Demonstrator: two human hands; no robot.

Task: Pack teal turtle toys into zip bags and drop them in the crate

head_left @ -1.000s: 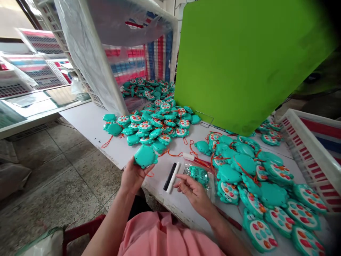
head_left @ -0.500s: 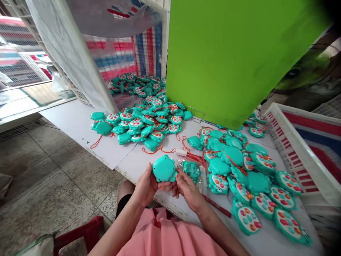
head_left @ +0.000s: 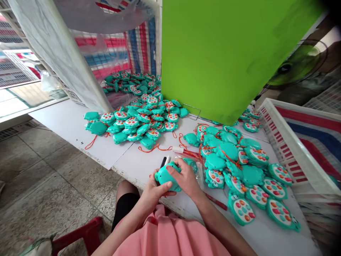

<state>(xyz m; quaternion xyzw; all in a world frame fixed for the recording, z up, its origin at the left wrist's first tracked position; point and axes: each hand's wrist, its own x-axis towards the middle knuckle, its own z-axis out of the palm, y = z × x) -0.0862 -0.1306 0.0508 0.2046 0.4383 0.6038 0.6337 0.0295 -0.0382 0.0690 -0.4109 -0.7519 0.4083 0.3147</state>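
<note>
Between my two hands is a teal turtle-shaped toy, its plain back facing up, held over the table's front edge. My left hand grips its left and lower side, thumb on the shell. Around its right and upper side is my right hand, with fingers bent over the shell. Just beyond the toy lie markers, one with a black end and one with a white end. A clear bag with a teal piece lies past my right hand, beside a red pen with a white cap.
Heaps of similar toys lie at the centre left and right, with orange cords. A green panel stands behind. A white crate is at right, a lined crate at left, a red stool below.
The toy has been tilted and turned in my hands, and my right hand has moved up over its right side. Marker ends now show beyond it. The view has shifted slightly.
</note>
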